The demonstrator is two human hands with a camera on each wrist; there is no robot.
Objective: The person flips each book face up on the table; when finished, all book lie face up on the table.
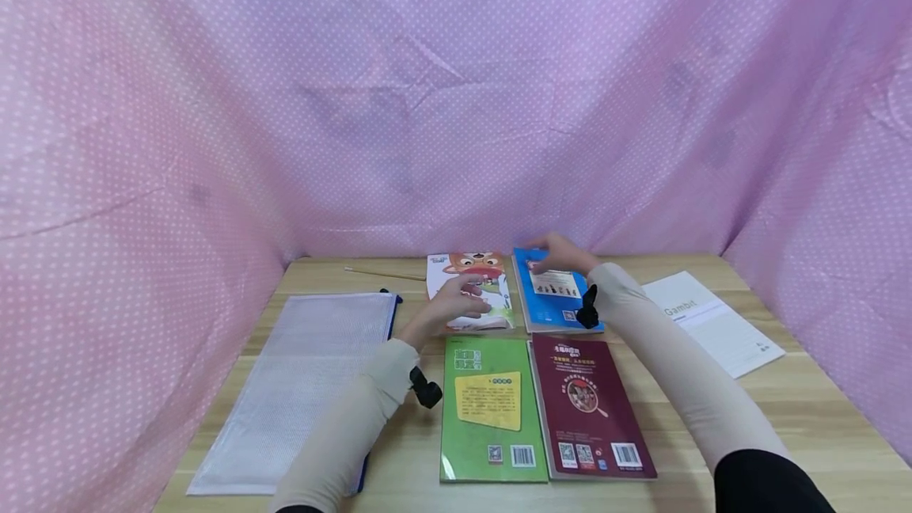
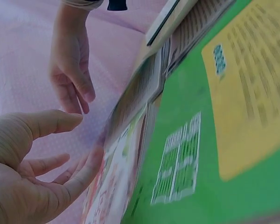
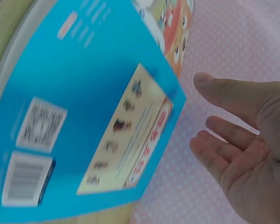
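Observation:
My left hand (image 1: 456, 301), fingers spread and relaxed, hovers over a white book (image 1: 503, 317) with a cartoon animal on its cover. In the left wrist view there is nothing between this hand's thumb and fingers. Above the far end of a blue book (image 1: 540, 313) is my right hand (image 1: 564, 255), likewise loosely spread. The right wrist view shows it just off that book's edge, holding nothing. Nearer to me lie a green book (image 1: 463, 450) with a yellow panel and, to its right, a maroon book (image 1: 594, 438). The four books form two rows of two.
A white mesh zip pouch (image 1: 299, 394) with a dark blue edge lies flat on the left of the wooden table (image 1: 777, 418). Behind it is a thin stick (image 1: 385, 273). At the right, a white notebook (image 1: 720, 335) marked "Gambit" lies askew. Pink dotted cloth (image 1: 456, 141) hangs around the table.

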